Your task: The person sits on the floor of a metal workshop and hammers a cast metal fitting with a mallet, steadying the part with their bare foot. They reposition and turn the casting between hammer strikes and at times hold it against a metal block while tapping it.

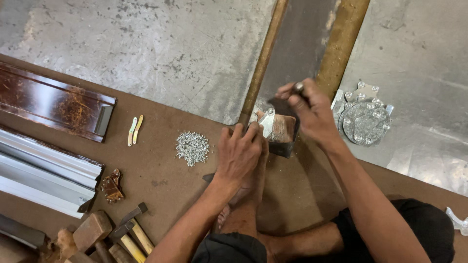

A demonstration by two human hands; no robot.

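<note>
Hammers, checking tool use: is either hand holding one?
No. The hammers lie untouched at lower left, away from the left hand and right hand.

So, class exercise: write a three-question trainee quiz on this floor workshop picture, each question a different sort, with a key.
1. True or false: the left hand presses on the small metal block.
2. What lies nearest the pile of silver rivets? A) hammers B) two thin metal strips C) stack of round metal plates
3. Fill in: the right hand pinches a small ___ tool.

Key: 1 true; 2 B, two thin metal strips; 3 metal.
</note>
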